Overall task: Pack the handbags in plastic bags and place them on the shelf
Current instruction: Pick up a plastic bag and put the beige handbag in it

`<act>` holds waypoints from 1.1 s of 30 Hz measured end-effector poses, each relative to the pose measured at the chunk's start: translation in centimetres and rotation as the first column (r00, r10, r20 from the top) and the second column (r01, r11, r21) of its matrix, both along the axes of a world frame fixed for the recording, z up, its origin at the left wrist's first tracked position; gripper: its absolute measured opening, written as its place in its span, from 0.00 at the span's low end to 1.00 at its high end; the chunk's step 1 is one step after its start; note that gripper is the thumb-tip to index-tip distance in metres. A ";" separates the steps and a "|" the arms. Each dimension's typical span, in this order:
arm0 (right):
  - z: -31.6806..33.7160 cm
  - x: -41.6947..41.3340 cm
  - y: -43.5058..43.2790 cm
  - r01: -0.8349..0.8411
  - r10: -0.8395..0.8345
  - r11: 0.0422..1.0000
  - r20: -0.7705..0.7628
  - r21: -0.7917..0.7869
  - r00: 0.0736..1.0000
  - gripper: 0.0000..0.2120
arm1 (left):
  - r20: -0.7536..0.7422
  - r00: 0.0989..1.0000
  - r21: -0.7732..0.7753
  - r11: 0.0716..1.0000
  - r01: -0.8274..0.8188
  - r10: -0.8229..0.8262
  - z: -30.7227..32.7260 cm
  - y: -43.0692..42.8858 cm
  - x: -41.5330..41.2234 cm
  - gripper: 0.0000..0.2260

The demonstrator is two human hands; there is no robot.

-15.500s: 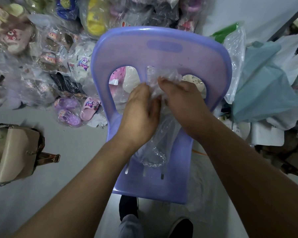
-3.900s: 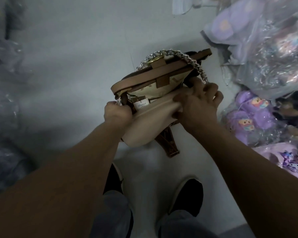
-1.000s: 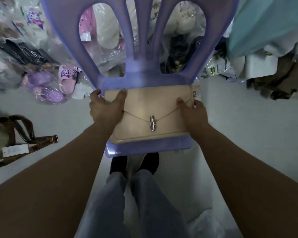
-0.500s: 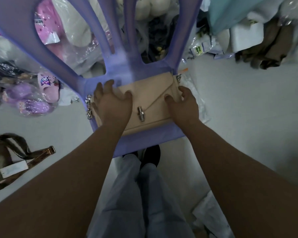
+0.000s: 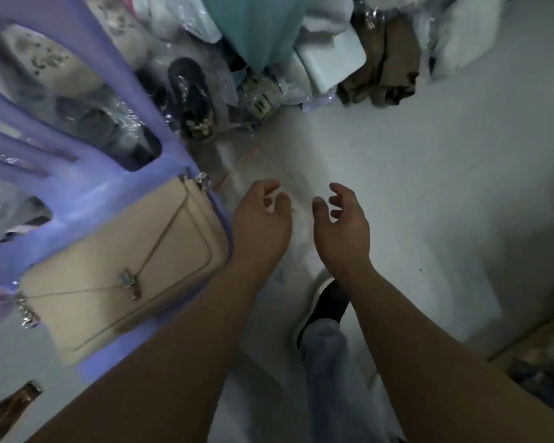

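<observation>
On the purple chair point(image 5: 77, 199) lies a beige handbag point(image 5: 125, 270), apparently chain-strapped; left hand point(image 5: 261, 225), right hand point(image 5: 341, 228) loosely spread.

Both bare forearms point(image 5: 179, 356) enter from the near edge and converge toward the centre. The left hand point(image 5: 261, 220) has its back facing up, with the fingers loosely curled and gripping nothing. The right hand point(image 5: 341, 230) lies just beside it on the right, not touching. Its thumb points to the far side and its fingers are loosely curled and empty. Both wrists are roughly straight. The hands are level, with a narrow gap between them.
</observation>
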State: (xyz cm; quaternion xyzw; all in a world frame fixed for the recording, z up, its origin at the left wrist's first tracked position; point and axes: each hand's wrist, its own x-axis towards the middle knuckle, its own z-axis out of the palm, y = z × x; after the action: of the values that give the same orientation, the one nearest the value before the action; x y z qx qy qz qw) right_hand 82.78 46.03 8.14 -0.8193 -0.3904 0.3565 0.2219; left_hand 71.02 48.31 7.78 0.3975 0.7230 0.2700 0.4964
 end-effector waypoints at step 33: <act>-36.7 5.4 0.2 -0.604 0.627 0.664 -0.113 -0.439 0.771 0.27 | -0.117 0.561 -0.646 0.367 -0.670 0.819 -33.7 -5.6 10.6 0.19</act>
State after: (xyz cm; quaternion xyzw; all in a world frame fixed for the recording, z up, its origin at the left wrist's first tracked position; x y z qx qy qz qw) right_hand 88.16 46.25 -28.58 -0.6754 -0.5552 0.4709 -0.1175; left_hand 81.58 42.75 -25.94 -0.1983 0.8063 0.2517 0.4972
